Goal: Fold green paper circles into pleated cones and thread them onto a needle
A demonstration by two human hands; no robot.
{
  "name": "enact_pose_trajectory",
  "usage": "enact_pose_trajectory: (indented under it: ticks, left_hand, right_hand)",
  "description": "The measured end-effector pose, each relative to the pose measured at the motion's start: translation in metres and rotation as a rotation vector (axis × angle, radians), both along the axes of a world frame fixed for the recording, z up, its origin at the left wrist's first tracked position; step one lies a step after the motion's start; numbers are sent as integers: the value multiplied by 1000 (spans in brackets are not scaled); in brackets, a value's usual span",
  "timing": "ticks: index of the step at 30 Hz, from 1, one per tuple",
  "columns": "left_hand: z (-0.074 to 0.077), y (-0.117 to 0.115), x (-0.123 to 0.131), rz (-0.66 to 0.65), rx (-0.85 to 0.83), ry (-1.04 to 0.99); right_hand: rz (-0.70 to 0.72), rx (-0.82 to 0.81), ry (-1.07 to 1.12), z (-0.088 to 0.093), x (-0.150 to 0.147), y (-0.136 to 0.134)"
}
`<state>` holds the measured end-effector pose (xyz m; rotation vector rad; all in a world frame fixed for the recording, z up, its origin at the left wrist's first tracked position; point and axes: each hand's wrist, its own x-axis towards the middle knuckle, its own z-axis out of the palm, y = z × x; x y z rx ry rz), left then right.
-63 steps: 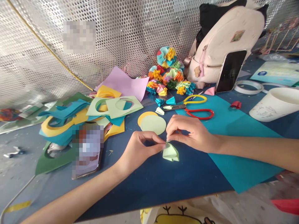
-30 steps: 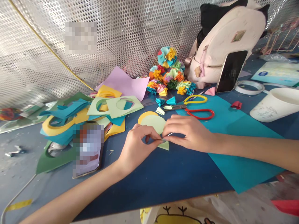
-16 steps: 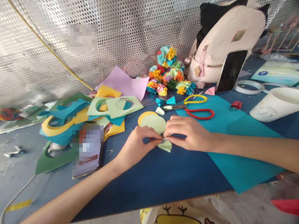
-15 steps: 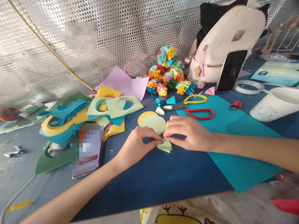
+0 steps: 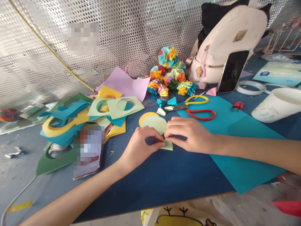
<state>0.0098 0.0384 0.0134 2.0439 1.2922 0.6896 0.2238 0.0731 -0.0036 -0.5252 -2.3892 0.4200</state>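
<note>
My left hand pinches a small folded piece of pale green paper between thumb and forefinger. From the other side, my right hand has its thumb and fingertips closed at the upper edge of the same paper. A thin, needle-like sliver shows at the right fingertips; it is too small to name surely. Just behind the hands lie flat paper circles, a pale green one over a yellow one. Small pleated pieces, blue and pale green, lie beyond.
Scissors with red and yellow handles rest on a blue sheet. Cut paper scraps and a phone lie left. Ruffled paper balls, a backpack, another phone and a paper cup stand behind and right.
The folded pale green paper has turned between my fingers, and less of it shows below them. My left fingertips have shifted slightly right, over part of it.
</note>
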Motion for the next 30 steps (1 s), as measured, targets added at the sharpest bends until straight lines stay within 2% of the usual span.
enact_pose_trajectory:
  ticks: [8,12,15,21,25,30]
  left_hand:
    - [-4,2,-4,5,-132,-121]
    - [-4,2,-1,50,-118,-162]
    - [-4,2,0,58,-108,-149]
    - [-1,1,-3,-8,-5,-29]
    - [0,1,-3,1,-49,-37]
    - [-1,1,-1,55,-105,-84]
  right_hand:
    - [7,47,11,-4,3,5]
    - [4,-41,18,-3,1,-2]
    - [-3,-95,17,-2,-1,-6]
    - [-5,-35,14,-3,-1,-3]
    - [-14,-51,-7,-3,0,-3]
    - [-48,-157,-33,-1,-2,-7]
